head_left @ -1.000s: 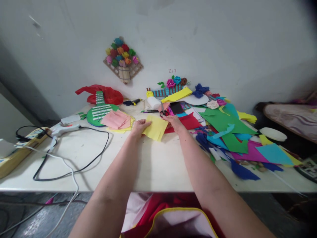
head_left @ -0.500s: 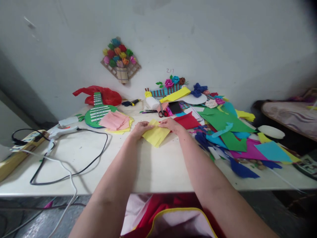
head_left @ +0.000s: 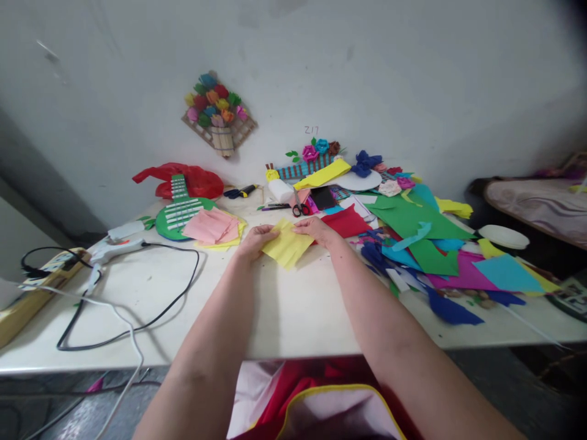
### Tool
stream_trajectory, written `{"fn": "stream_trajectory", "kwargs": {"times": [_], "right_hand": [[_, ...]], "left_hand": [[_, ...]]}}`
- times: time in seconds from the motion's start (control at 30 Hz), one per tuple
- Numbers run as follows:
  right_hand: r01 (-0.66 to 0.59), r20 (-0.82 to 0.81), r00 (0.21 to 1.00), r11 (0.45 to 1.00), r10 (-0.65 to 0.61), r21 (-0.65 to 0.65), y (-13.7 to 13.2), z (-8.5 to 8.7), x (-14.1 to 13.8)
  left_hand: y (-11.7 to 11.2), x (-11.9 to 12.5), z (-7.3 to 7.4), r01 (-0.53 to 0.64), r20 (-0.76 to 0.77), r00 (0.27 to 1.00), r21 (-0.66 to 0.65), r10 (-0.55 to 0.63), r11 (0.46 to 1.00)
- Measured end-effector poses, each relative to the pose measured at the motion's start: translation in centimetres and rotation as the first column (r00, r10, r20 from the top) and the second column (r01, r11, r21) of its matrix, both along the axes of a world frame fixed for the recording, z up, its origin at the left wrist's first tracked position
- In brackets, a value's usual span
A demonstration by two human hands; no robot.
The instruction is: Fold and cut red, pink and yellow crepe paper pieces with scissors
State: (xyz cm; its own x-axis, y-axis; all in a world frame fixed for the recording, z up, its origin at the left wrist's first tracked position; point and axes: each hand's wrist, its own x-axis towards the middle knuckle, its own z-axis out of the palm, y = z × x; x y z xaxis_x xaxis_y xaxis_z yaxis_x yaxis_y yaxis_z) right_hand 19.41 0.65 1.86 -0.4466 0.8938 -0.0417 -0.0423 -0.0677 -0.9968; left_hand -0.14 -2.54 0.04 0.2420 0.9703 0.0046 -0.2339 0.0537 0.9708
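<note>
A square of yellow crepe paper (head_left: 287, 245) is held up between my two hands, just above the white table. My left hand (head_left: 259, 240) pinches its left corner between thumb and fingers. On the opposite corner, my right hand (head_left: 315, 230) is closed in a similar pinch. Beyond the paper lie red-and-black scissors (head_left: 301, 208) and some pens (head_left: 276, 207). Left of my hands, pink paper pieces (head_left: 213, 225) rest on yellow sheets, partly over a green guitar-shaped craft (head_left: 180, 216) with white strips.
A white glue gun (head_left: 117, 249) with a black cord lies at left beside a power strip (head_left: 41, 287). Coloured paper scraps (head_left: 413, 220) cover the right side. A red plastic bag (head_left: 202, 179) sits at the back, below a flower craft (head_left: 220, 116) on the wall.
The view has shifted slightly. Both hands keep their pinch on the yellow crepe paper, which stays in nearly the same place.
</note>
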Motion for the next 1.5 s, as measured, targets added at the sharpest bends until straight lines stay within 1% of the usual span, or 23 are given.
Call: {"fn": "stream_trajectory", "kwargs": {"times": [0.13,0.2,0.3,0.43,0.67,1.07,1.2,1.27,1.37,1.43,1.5], "right_hand": [[0.013,-0.046,0.999,1.0,-0.013,0.0,0.08,0.02,0.02],[0.011,-0.066,0.998,1.0,-0.012,-0.011,0.11,0.04,0.0],[-0.002,-0.088,0.996,1.0,0.0,-0.03,0.19,0.01,-0.01],[-0.006,-0.096,0.995,1.0,0.005,-0.012,0.47,-0.27,0.07],[-0.018,-0.105,0.994,1.0,0.018,0.003,0.52,-0.43,0.15],[0.03,-0.062,0.998,0.999,-0.029,0.028,0.29,-0.4,0.01],[0.022,-0.042,0.999,0.996,-0.018,0.085,0.22,-0.41,0.01],[0.028,-0.064,0.998,0.99,-0.02,0.136,0.23,-0.43,0.0],[0.05,-0.099,0.995,0.977,-0.03,0.209,0.28,-0.52,-0.04],[0.059,-0.086,0.995,0.977,-0.042,0.207,0.28,-0.54,-0.1],[0.075,-0.066,0.996,0.982,-0.064,0.174,0.22,-0.48,-0.17]], "left_hand": [[0.13,-0.08,-0.06,-0.016,0.089,0.996,-0.014,0.017,1.0],[0.16,-0.07,-0.03,-0.022,0.106,0.994,-0.016,0.024,1.0],[0.09,0.0,0.15,-0.027,0.107,0.994,-0.018,0.029,0.999],[-0.02,0.06,0.31,-0.059,0.101,0.993,-0.021,0.061,0.998],[0.27,-0.07,-0.02,-0.078,0.088,0.993,-0.014,0.079,0.997],[0.15,0.3,0.28,-0.084,0.055,0.995,-0.026,0.085,0.996],[0.04,0.42,0.33,-0.119,0.056,0.991,0.002,0.119,0.993],[-0.13,0.5,0.41,-0.113,0.048,0.992,0.001,0.113,0.994],[-0.3,0.54,0.43,-0.071,0.037,0.997,0.004,0.071,0.997],[-0.26,0.5,0.32,-0.045,0.04,0.998,0.021,0.044,0.999],[-0.12,0.44,0.15,-0.024,0.038,0.999,0.037,0.023,0.999]]}}
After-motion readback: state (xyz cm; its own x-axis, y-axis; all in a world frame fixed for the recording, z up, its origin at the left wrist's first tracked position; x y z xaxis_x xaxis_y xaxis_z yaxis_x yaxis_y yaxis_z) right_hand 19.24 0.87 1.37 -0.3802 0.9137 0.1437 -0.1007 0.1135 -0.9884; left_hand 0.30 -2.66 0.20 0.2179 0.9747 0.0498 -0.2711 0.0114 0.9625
